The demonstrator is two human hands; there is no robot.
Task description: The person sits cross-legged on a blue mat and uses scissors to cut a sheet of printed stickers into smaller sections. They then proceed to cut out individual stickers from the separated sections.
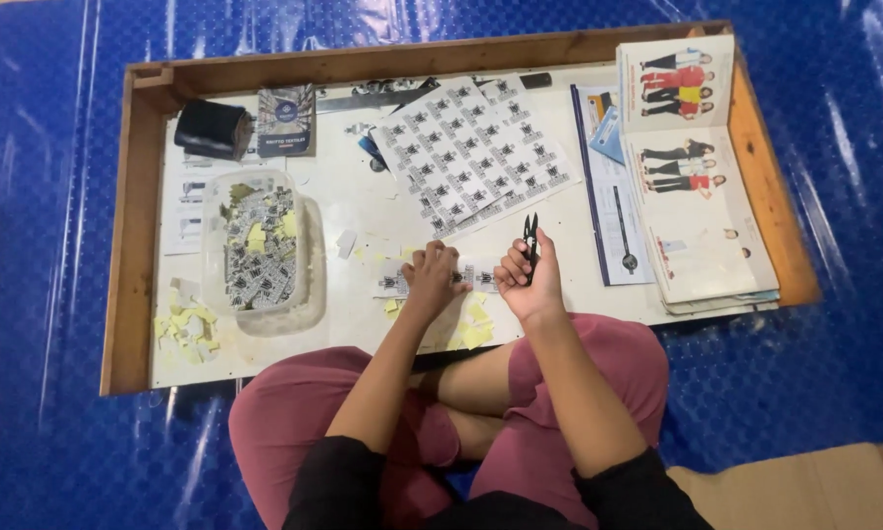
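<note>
Many cut labels already fill the tub (262, 245) near the tray's (137, 236) left edge, a full sheet (476, 147) waits uncut, the left hand (429, 275) presses a strip (436, 279) with spread fingers, the right hand (528, 275) grips snips (531, 238).

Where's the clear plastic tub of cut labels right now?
Head view: clear tub sits on the tray's left side, left of the left hand, below the black pouch.

You sit cross-legged at a makeshift floor workshop for label cutting: blue plastic sheeting (834, 324) underfoot, a low wooden tray-table (127, 294), printed label sheets (471, 147), a clear tub of cut labels (260, 250), garment catalogues (692, 186).
</note>
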